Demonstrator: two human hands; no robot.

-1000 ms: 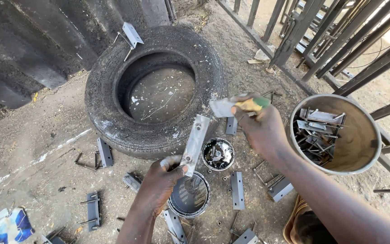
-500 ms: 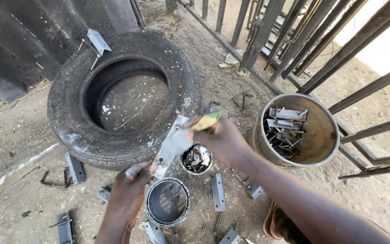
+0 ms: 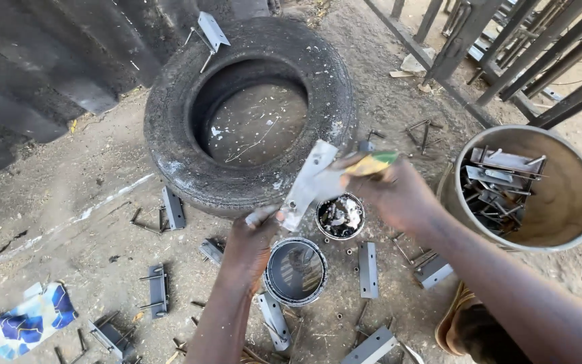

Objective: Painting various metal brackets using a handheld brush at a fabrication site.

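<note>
The left hand [image 3: 250, 246] grips a flat metal bracket [image 3: 308, 185]; the blurred right hand [image 3: 399, 195] clutches a yellow-green brush [image 3: 372, 163], bristles indistinct.

Pretty muted palette here overall. The tyre [image 3: 250, 114] in the upper middle is black, dusted grey-white, with pale speckles on the ground inside its hole. The metal strip [image 3: 308, 185] near the centre is light grey, almost silvery, and so are the brackets [image 3: 368, 269] scattered across the lower half. The brush handle [image 3: 370, 163] just right of centre is yellow with a green tip. The small can [image 3: 340, 216] holds black paint with white glints; the bigger tin [image 3: 296, 271] below it is dark grey inside. The bucket [image 3: 567, 202] at right is tan-brown. A cloth scrap [image 3: 21, 325] at lower left has a blue, white and yellow patchy pattern. The dirt floor [image 3: 69, 202] is dusty grey-brown.
</note>
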